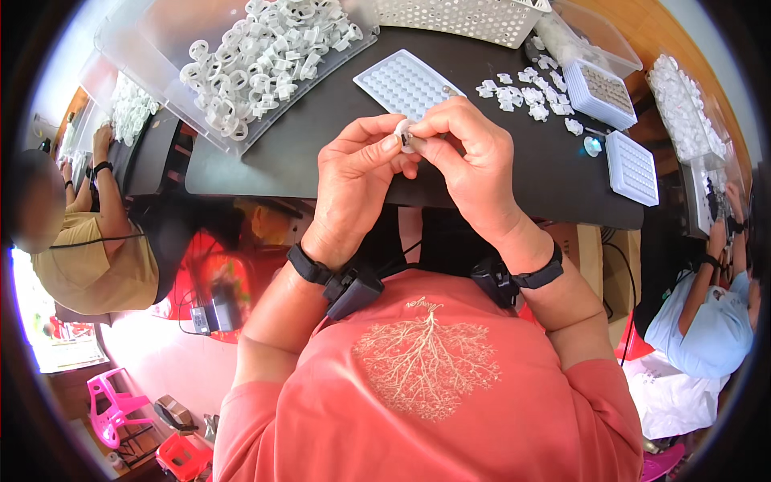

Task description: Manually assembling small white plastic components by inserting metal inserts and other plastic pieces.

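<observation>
Over the dark table, both hands meet in front of me around a small white plastic part (404,135) with a dark slot in it. My left hand (353,170) pinches it between thumb and fingers. The thumb and forefinger of my right hand (478,157) close on its other side; whether they also hold a smaller piece is hidden. Just beyond the hands lies a pale tray (397,68) with rows of small pockets. A small grey metallic tip (449,90) shows at the tray's edge, above my right knuckles.
A clear bin (241,145) heaped with white plastic parts (273,60) stands back left. Loose white parts (530,95), stacked trays (601,95), another white tray (631,169) and a small glowing light (592,146) lie right. A white basket (466,20) stands behind. Co-workers sit both sides.
</observation>
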`<state>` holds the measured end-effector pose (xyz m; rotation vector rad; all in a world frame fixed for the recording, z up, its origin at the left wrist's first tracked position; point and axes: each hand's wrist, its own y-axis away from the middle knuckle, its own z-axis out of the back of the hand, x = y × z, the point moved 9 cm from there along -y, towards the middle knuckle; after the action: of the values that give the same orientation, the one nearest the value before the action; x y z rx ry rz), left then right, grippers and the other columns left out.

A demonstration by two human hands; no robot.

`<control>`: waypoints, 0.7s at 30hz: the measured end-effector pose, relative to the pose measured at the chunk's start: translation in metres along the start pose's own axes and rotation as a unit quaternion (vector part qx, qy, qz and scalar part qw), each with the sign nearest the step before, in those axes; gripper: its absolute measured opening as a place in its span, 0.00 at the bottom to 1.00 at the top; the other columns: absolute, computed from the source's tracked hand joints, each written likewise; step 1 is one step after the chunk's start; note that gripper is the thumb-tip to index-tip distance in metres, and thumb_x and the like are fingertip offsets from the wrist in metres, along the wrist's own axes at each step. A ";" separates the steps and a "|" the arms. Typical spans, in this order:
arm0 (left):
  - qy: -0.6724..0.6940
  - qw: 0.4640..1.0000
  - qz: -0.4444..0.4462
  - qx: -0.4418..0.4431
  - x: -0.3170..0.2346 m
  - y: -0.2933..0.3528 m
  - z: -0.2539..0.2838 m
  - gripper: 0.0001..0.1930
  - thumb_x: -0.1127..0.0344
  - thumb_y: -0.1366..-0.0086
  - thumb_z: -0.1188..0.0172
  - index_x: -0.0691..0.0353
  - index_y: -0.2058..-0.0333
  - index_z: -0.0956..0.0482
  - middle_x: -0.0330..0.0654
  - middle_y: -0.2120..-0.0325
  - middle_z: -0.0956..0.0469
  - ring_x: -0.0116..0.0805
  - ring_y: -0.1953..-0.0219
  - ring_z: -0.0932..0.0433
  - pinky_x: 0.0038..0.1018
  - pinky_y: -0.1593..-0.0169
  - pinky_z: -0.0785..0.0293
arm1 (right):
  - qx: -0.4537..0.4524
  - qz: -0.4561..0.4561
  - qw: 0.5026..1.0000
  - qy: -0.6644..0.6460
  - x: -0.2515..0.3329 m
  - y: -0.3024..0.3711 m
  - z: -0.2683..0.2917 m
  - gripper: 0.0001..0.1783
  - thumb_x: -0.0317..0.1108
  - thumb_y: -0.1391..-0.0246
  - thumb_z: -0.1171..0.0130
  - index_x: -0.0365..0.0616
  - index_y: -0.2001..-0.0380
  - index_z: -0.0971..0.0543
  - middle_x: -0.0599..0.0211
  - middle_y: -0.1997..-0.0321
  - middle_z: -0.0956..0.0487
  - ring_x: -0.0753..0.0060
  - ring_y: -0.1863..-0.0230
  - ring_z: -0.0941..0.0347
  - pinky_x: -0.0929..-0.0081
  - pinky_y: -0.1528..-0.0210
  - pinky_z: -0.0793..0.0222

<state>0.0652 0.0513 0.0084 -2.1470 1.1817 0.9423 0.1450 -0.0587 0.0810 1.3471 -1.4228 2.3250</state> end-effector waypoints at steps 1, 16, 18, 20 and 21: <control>0.000 1.000 0.001 -0.001 0.000 0.000 0.001 0.13 0.69 0.32 0.40 0.71 0.52 0.23 0.47 0.61 0.19 0.37 0.65 0.22 0.32 0.59 0.25 | 0.010 -0.012 1.000 -0.025 -0.004 -0.001 -0.002 0.07 0.13 0.51 0.40 0.36 0.71 0.23 0.67 0.70 0.23 0.74 0.71 0.22 0.77 0.69 0.27; -0.061 0.997 -0.025 0.029 -0.006 0.005 0.000 0.14 0.67 0.34 0.37 0.71 0.54 0.22 0.48 0.63 0.19 0.35 0.65 0.21 0.31 0.61 0.25 | 0.080 -0.319 0.910 -0.251 -0.046 0.007 -0.016 0.05 0.19 0.50 0.35 0.37 0.74 0.21 0.66 0.76 0.19 0.78 0.75 0.23 0.82 0.73 0.31; -0.035 0.999 -0.022 0.027 -0.006 0.005 0.000 0.10 0.75 0.34 0.39 0.73 0.56 0.22 0.49 0.61 0.19 0.35 0.64 0.20 0.30 0.62 0.22 | 0.090 -0.343 0.904 -0.237 -0.052 0.008 -0.017 0.04 0.21 0.50 0.34 0.38 0.73 0.21 0.67 0.76 0.20 0.80 0.76 0.25 0.84 0.74 0.34; -0.033 0.999 -0.020 0.027 -0.006 0.005 0.001 0.10 0.74 0.33 0.39 0.73 0.56 0.22 0.49 0.61 0.19 0.35 0.64 0.20 0.30 0.62 0.22 | 0.102 -0.370 0.893 -0.235 -0.054 0.009 -0.020 0.05 0.22 0.52 0.33 0.40 0.73 0.20 0.68 0.76 0.20 0.82 0.77 0.27 0.85 0.74 0.37; -0.031 0.999 -0.019 0.027 -0.006 0.004 0.002 0.09 0.74 0.33 0.40 0.73 0.56 0.22 0.50 0.61 0.19 0.35 0.64 0.20 0.30 0.62 0.22 | 0.102 -0.370 0.893 -0.235 -0.053 0.008 -0.020 0.05 0.22 0.52 0.33 0.40 0.73 0.20 0.68 0.76 0.20 0.82 0.77 0.27 0.85 0.74 0.37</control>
<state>0.0586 0.0536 0.0117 -2.0757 1.1189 0.9438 0.1607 -0.0303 0.0334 2.1345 -0.5311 1.7226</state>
